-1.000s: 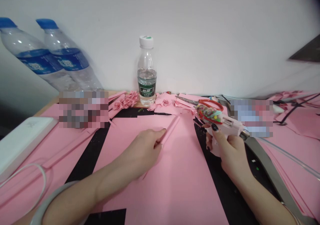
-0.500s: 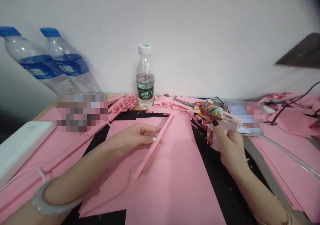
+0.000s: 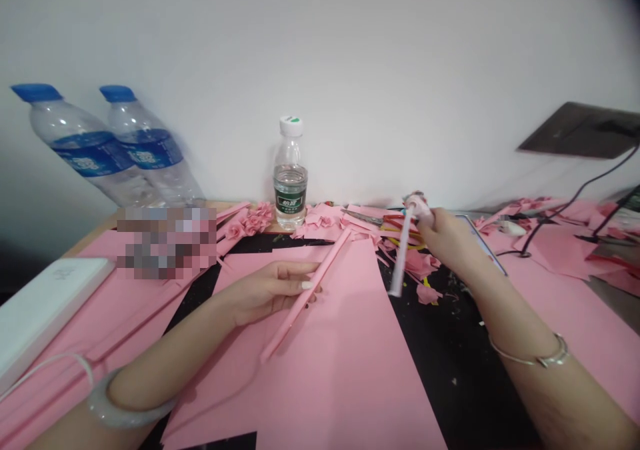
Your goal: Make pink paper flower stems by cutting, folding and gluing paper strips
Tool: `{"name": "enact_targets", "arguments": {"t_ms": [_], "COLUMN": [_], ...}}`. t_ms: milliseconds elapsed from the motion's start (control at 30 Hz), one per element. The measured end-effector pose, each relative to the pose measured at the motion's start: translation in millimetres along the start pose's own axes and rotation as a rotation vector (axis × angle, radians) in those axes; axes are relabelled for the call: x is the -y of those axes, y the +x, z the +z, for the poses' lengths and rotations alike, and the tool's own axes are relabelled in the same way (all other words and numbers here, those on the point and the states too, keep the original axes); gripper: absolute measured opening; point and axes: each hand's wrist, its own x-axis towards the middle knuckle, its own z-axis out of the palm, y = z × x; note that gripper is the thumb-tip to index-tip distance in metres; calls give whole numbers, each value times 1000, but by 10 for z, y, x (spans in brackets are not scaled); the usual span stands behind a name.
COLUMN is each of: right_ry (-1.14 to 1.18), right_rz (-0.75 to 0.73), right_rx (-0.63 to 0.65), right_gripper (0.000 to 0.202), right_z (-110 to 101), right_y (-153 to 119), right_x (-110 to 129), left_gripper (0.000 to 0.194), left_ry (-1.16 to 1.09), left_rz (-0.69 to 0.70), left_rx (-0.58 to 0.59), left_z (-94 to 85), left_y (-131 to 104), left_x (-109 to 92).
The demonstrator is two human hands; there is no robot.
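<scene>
My left hand [image 3: 270,293] pinches a thin rolled pink paper tube [image 3: 326,267] between thumb and fingers, holding it slantwise above the stacked pink sheets [image 3: 345,377]. To the right, over the far part of the table, my right hand [image 3: 453,237] is wrapped around a glue gun [image 3: 421,209]. A clear glue stick [image 3: 401,253] sticks out of its back end and slants down toward me. Most of the gun's body and its nozzle are hidden or blurred. Beside it lie scissors [image 3: 367,217] among pink paper scraps [image 3: 417,262].
A small water bottle [image 3: 291,183] stands against the wall, with paper roses [image 3: 250,222] beside it. Two large blue-capped bottles [image 3: 93,153] lean at the left. A white power bank [image 3: 55,297] lies left; a phone [image 3: 483,243] and black cable [image 3: 560,203] are right.
My right hand has carried the glue gun forward and turned it, so the glue stick now points toward me. The paper tube stays in my left hand, nearly still. The view has tilted slightly upward.
</scene>
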Motion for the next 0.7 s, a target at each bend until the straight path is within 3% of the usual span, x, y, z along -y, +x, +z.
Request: {"name": "enact_targets", "arguments": {"t_ms": [267,433,467,533,600,700], "right_ry": [-253,-258,-223,47,277,340], "right_rz": [41,-41,-100,-388,-658,-921], "right_rx": [-14,-96,-128,-264,-201,-113], "right_gripper": [34,42,42,36,36,52], "right_z": [335,215,159,57,9,81], "right_y": [84,-1,-49,-194,-386,-677], "right_x": [55,142,171,239,313,413], "left_gripper": [51,58,59,59,54,40], "left_ry": [-75,-18,3,47,96,201], "left_rz": [64,-33,-53,-87,-107,-108], "left_rx": [50,54,45,30,42,117], "left_z": [-29,-32,-28,-16,1,35], "left_y": [4,-10,-8,-5,-6,-19], "left_x": [-33,-38,-36,-34,-35,-42]}}
